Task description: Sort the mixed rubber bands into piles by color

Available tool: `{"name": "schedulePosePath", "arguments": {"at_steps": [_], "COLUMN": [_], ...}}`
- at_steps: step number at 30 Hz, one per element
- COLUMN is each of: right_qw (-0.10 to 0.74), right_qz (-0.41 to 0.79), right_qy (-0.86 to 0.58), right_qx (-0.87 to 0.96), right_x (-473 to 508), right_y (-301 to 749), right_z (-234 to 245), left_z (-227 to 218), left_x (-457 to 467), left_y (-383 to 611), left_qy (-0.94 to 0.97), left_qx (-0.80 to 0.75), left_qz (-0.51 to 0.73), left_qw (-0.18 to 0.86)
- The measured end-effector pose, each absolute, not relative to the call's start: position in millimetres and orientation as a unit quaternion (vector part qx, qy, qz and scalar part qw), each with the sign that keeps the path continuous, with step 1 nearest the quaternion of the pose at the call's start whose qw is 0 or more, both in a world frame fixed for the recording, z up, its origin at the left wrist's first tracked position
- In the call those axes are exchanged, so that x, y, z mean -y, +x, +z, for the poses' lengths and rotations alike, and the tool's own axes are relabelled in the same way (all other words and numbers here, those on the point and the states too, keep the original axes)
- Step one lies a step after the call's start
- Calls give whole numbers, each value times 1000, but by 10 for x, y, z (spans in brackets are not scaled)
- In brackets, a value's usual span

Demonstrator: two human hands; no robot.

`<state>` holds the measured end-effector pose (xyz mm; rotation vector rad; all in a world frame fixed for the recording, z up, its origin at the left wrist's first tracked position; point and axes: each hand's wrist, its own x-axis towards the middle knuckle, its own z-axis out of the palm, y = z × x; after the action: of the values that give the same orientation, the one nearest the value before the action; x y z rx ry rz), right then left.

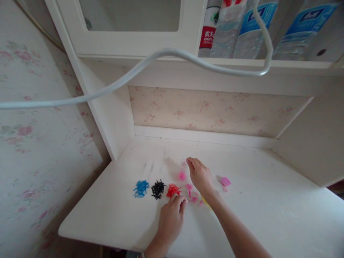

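Observation:
On the white desk top (258, 204) lie small heaps of tiny pieces: a blue heap (141, 188), a black heap (157, 189), a red heap (172, 190) and scattered pink pieces (192, 195). My left hand (172, 216) rests palm down just below the red heap, fingers curled together, its tips beside the red pieces. My right hand (200, 175) reaches over the pink pieces, fingertips touching a small clear container (183, 171) with pink in it. A pink lid or clip (225, 182) lies to the right of that hand.
A white cable (150, 61) loops across in front of the upper cabinet (129, 39). Water bottles (249, 32) stand on the shelf at upper right. Floral wallpaper (34, 143) covers the wall at left. The desk's front edge (88, 236) is near my left arm.

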<state>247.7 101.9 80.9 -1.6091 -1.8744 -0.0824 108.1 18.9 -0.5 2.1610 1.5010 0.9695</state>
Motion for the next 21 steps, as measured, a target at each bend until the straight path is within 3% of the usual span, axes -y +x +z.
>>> {"name": "schedulePosePath", "arguments": {"at_steps": [5, 10, 16, 21], "right_qw": [382, 465, 394, 308], "right_qz": [1, 113, 192, 172], "right_qy": [-599, -644, -696, -714], "right_qx": [704, 596, 569, 604], "right_x": [-972, -586, 70, 215], "right_y": [2498, 2625, 2790, 2827], "right_z": [871, 672, 51, -187], "left_z": [-67, -53, -17, -28], "left_x": [-191, -177, -165, -174], "left_y": [1075, 1052, 1034, 943], "left_qy": [752, 739, 698, 663], "left_qx": [-537, -521, -503, -502], "left_qz": [347, 382, 415, 470], "left_qw": [160, 190, 296, 295]}}
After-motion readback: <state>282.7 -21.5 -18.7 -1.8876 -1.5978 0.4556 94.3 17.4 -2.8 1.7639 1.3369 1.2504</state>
